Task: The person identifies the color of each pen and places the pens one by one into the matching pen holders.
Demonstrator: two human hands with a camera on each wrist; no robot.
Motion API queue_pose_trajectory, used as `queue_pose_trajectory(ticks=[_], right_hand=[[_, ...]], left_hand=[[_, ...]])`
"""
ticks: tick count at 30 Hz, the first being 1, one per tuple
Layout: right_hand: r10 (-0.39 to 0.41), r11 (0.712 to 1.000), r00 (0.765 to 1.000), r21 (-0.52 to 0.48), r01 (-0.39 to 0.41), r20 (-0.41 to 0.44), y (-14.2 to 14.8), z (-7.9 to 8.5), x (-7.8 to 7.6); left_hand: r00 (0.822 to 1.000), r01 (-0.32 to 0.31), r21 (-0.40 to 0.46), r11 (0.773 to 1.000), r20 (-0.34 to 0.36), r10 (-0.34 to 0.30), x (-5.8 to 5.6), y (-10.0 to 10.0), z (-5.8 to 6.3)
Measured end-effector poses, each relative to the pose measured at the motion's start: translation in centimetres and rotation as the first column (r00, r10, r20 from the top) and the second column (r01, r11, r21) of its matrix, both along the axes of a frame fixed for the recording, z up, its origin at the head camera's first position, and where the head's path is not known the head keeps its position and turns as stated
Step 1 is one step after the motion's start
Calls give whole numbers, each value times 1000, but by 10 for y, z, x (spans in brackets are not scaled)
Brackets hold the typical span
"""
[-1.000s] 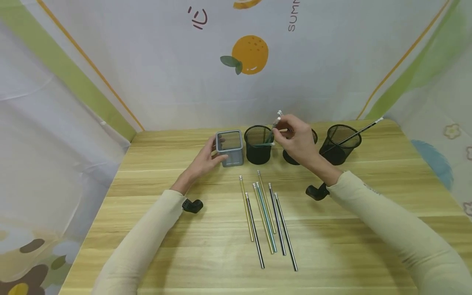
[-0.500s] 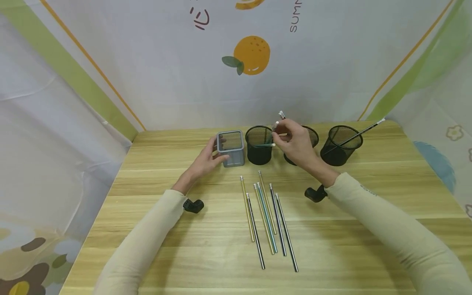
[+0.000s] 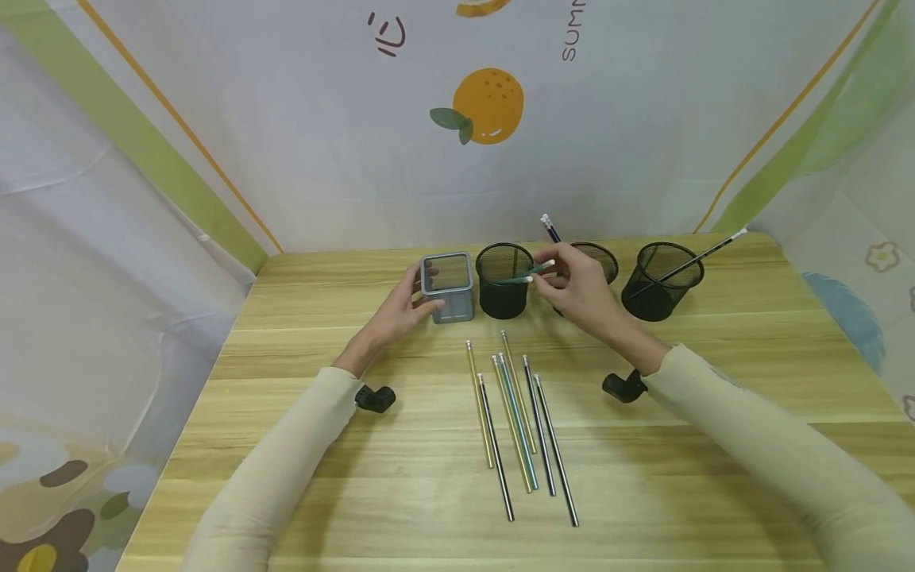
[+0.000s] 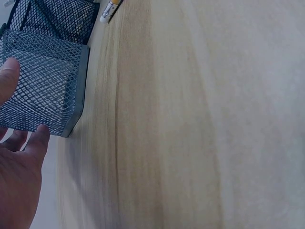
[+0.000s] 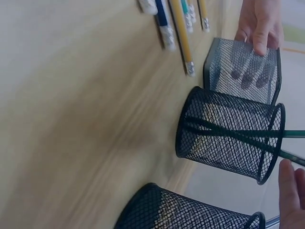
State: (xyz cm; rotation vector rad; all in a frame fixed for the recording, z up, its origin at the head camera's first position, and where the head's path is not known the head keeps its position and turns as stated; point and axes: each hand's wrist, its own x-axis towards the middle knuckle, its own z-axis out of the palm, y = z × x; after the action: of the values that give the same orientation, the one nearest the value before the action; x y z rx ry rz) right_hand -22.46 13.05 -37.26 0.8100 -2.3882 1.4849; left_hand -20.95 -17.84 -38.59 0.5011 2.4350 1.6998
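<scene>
Holder (image 3: 452,307), sq. gray mesh, is gripped in the L hand (image 3: 400,308), thumb on one face, fingers curved round another; it's stood upright on the wood tabletop (image 3: 386,492). Btwn the hands, just beside the holder, a round blk mesh cup (image 3: 503,302) is seen w/ 2 green pencils (image 5: 294,134) leaned over its rim toward the R hand (image 3: 582,280). Thumb & forefinger of the R hand are parted at one eraser end (image 3: 549,264); whether it's touched can't be told. Partly hidden behind the R hand is a 2nd blk cup (image 5: 183,212), & dark pencils (image 3: 552,231) are seen rising above its fingers. A 3rd blk cup (image 3: 650,307), w/ one blk pencil (image 3: 715,248) slanted in it, is placed just past the R hand's outer side. On the near side of both hands, 7 loose pencils (image 3: 519,423), gold, teal & dark, are laid approx. side by side.
</scene>
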Motion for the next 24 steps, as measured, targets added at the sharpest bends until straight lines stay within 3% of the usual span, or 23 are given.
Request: queue_pose_trajectory(ticks=[4,11,17,24], right_hand=[[-5,999,998,37,2,68,6,-2,10],[-9,994,995,109,-1,96,19,-7,24],[-56,978,986,207,22,157,27,-9,29],[-63,947,960,321,-29,272,29,-10,35]], left_hand=[[1000,-2,-8,1000,6,2,-3,-1,-4],[1000,-9,-4,1000,-16,9,-18,-7,-29],[1000,-18,-16,1000,-24,18,-19,-8,-31],[1000,-20,-11,1000,-14,20,-18,-8,-30]])
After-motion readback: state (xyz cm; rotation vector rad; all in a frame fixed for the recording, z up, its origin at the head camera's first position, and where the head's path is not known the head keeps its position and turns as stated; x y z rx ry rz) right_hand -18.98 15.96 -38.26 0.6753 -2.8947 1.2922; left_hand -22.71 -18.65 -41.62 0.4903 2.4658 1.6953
